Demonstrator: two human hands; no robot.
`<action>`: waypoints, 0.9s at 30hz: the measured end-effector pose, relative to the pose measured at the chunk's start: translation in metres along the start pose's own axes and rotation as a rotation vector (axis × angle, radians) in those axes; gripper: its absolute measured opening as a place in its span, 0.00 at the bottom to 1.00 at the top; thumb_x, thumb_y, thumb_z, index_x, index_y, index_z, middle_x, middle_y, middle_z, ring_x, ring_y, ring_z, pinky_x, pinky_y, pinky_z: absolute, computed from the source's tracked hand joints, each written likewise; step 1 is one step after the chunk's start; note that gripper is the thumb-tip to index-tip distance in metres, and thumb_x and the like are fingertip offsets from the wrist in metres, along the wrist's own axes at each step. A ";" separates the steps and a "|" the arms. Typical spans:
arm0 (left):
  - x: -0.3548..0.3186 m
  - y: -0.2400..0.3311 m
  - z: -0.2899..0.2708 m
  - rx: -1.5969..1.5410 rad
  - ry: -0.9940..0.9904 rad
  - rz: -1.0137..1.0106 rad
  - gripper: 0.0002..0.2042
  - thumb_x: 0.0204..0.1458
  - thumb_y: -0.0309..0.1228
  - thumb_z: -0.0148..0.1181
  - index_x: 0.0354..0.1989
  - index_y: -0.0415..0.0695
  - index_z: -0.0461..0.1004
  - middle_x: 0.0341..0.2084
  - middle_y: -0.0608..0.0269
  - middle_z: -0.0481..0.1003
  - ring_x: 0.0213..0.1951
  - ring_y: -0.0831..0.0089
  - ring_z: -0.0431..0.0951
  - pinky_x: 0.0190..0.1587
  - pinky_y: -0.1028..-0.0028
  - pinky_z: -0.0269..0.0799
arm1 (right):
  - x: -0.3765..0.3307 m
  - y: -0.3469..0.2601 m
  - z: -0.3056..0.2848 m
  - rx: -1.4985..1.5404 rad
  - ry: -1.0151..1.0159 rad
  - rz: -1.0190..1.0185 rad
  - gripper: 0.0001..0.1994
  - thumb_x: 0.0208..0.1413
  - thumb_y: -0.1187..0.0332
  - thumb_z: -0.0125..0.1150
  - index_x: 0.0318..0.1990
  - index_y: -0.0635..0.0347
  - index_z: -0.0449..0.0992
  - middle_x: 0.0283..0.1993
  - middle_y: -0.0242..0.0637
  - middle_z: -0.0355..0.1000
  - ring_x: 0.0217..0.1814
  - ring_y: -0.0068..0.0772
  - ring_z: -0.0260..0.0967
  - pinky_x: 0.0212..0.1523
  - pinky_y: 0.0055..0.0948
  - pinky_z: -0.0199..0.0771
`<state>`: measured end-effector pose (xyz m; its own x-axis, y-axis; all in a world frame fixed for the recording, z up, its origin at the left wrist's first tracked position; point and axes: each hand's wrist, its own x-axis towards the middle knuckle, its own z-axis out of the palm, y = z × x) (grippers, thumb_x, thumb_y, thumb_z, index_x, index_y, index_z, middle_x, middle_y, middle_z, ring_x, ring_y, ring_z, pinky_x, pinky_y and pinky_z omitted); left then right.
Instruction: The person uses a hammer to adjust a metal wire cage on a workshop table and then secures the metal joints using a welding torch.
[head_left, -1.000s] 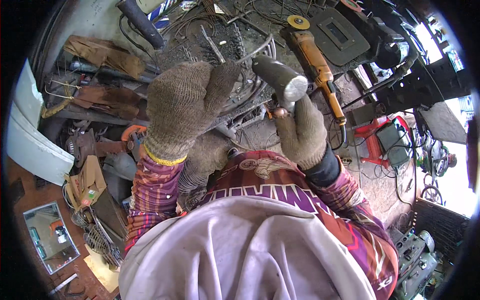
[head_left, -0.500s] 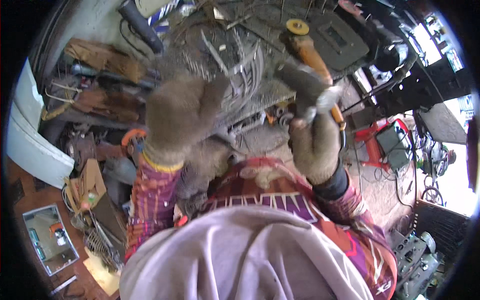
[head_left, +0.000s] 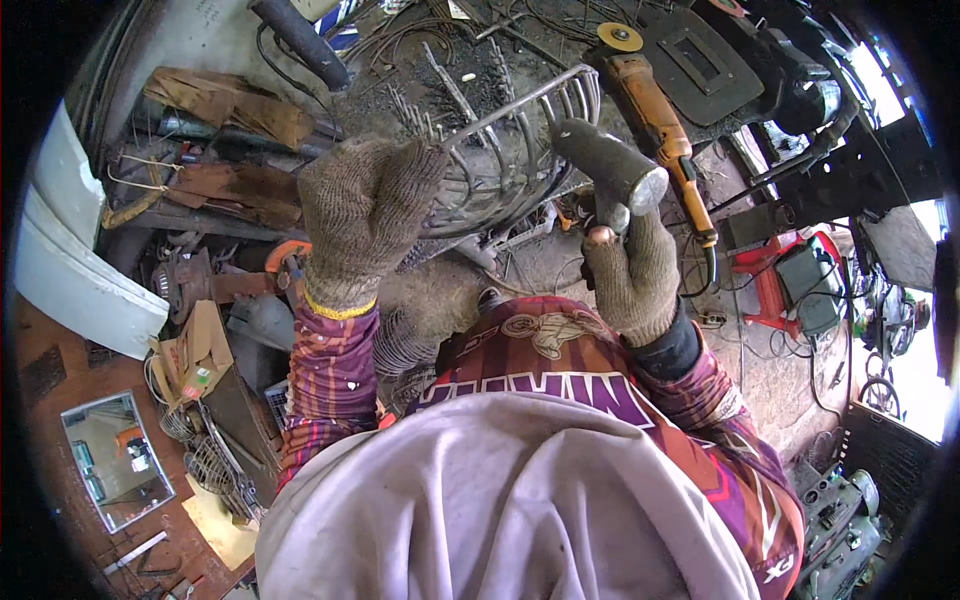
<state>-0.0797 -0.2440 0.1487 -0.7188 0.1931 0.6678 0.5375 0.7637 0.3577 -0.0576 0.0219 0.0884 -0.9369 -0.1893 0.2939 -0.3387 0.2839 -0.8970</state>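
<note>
While left hand grips a metal frame edge, right hand clutches a hammer, space between them.

The person wears knitted grey-brown work gloves, ribbed and smudged darker in places, on the left hand and the right hand. The left glove ends in a bright yellow cuff edge; a black wristband shows beyond the right one, whose thumb tip appears open. The long-sleeved shirt is maroon, striped in orange-brown and purple, with bold white-edged purple lettering and a pale wheel-like motif. A creased pale lilac-grey cloth drapes over it.
</note>
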 end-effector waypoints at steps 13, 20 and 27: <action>-0.013 -0.023 0.013 0.069 0.080 0.038 0.19 0.58 0.41 0.63 0.22 0.38 0.78 0.14 0.55 0.74 0.18 0.60 0.75 0.23 0.64 0.66 | -0.005 0.010 0.009 0.001 -0.032 0.053 0.17 0.62 0.60 0.58 0.48 0.66 0.72 0.34 0.53 0.75 0.37 0.59 0.76 0.36 0.43 0.72; -0.011 -0.019 0.012 -0.225 0.030 -0.383 0.19 0.59 0.43 0.62 0.26 0.37 0.80 0.18 0.58 0.78 0.20 0.69 0.77 0.25 0.68 0.68 | -0.002 0.014 0.009 -0.008 -0.076 0.086 0.17 0.63 0.60 0.57 0.49 0.66 0.72 0.35 0.53 0.75 0.38 0.57 0.76 0.37 0.43 0.73; -0.014 -0.022 0.016 -0.074 0.084 -0.114 0.19 0.59 0.44 0.62 0.28 0.38 0.81 0.19 0.57 0.78 0.21 0.67 0.77 0.25 0.66 0.68 | 0.003 0.005 0.009 -0.031 -0.087 0.027 0.19 0.62 0.58 0.58 0.51 0.65 0.71 0.34 0.53 0.75 0.38 0.57 0.77 0.37 0.44 0.74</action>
<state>-0.0884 -0.2536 0.1214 -0.7396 0.0534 0.6709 0.4876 0.7296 0.4794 -0.0611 0.0137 0.0821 -0.9352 -0.2613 0.2389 -0.3172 0.3185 -0.8933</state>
